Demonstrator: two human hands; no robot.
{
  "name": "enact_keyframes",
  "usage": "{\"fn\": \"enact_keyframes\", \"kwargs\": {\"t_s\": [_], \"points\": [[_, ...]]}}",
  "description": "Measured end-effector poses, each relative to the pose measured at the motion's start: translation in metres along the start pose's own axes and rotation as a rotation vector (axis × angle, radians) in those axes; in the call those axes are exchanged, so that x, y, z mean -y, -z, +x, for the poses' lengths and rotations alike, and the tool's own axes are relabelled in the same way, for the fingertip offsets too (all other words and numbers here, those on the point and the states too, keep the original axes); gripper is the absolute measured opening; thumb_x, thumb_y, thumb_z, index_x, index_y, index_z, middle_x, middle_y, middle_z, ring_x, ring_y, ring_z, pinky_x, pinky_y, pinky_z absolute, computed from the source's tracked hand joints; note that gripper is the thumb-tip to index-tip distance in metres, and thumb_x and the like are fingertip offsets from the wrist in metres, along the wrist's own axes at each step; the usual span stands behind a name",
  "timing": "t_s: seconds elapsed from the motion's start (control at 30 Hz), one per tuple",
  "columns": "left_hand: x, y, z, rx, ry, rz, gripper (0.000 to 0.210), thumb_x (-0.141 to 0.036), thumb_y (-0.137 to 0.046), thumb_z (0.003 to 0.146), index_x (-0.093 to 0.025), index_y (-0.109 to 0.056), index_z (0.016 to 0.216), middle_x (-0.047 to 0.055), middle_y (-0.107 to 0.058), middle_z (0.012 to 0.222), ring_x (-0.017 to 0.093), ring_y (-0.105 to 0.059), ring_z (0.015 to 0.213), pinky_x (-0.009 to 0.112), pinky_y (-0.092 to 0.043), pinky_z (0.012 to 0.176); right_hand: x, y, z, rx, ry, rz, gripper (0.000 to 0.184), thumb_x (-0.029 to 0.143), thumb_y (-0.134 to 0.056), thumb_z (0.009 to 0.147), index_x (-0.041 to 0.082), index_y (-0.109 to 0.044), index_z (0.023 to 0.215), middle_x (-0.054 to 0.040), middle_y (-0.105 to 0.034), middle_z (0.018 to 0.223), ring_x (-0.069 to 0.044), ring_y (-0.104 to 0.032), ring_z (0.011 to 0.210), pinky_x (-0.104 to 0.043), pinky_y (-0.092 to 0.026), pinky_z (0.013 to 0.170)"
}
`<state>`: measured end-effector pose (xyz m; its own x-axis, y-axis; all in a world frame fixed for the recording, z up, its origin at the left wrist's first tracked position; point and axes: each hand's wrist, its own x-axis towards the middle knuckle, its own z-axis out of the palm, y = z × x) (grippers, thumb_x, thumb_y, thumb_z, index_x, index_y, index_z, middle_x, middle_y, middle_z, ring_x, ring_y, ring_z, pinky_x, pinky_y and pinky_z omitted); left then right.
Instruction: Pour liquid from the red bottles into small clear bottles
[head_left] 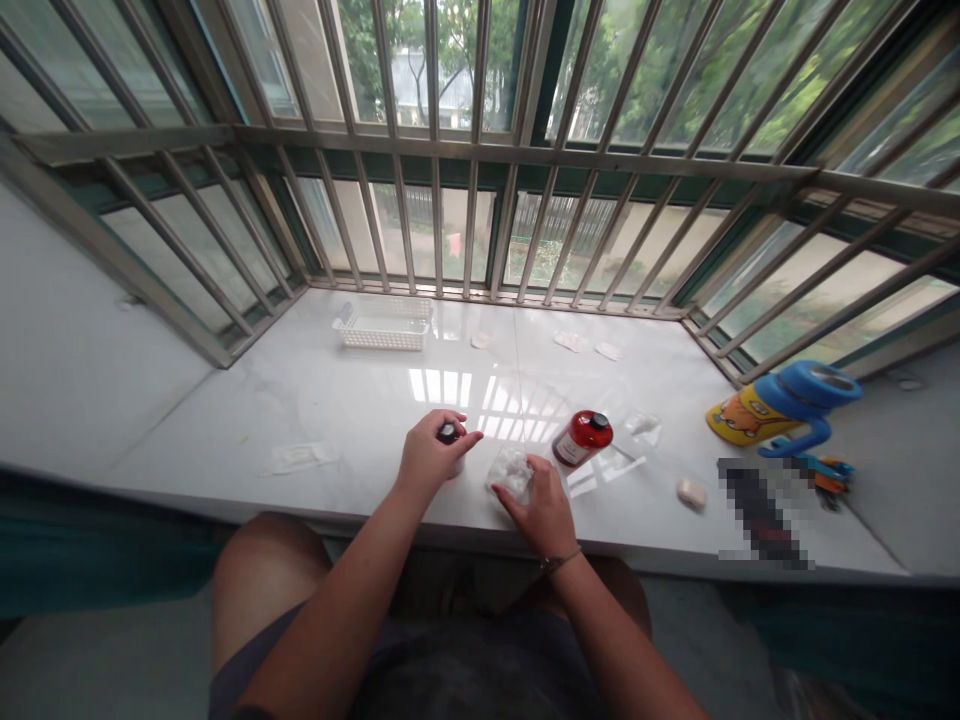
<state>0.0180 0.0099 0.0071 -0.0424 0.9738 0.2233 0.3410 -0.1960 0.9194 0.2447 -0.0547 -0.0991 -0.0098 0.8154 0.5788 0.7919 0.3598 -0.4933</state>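
Observation:
My left hand (429, 458) curls around a small bottle whose black cap (448, 433) shows between thumb and fingers; most of the bottle's body is hidden. With thumb and fingers, my right hand (541, 505) grips the near right edge of a clear plastic bag (504, 468) with white, fluffy-looking contents, resting on the white sill. Just beyond that hand stands a red bottle (582, 440) with a black cap and a pale label. A small clear packet (643, 424) with something white lies to its right, beside a thin pale stick (624, 455).
A white plastic basket (384, 328) stands near the window bars. Pale flat pieces (571, 342) lie at the back, a white wrapper (301, 458) at left. On the right are a blue-yellow flask (772, 405), a beige rounded block (691, 494), keys (829, 480) and a blurred-out item.

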Motion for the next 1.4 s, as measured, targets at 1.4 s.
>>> {"fn": "enact_keyframes", "kwargs": {"t_s": [1.4], "points": [[0.0018,-0.0010,0.0006,-0.080,-0.032,0.020,0.033,-0.034,-0.087,0.079,-0.025,-0.058,0.092,0.004,-0.072,0.107,0.024,-0.072,0.103,0.040,-0.056,0.096,0.0002,0.0007,0.0006,0.001,-0.004,-0.004,0.065,0.058,-0.075,0.095,0.022,-0.047,0.142,-0.0151,-0.066,0.122,-0.033,-0.066,0.112,-0.056,-0.062,0.098]]}}
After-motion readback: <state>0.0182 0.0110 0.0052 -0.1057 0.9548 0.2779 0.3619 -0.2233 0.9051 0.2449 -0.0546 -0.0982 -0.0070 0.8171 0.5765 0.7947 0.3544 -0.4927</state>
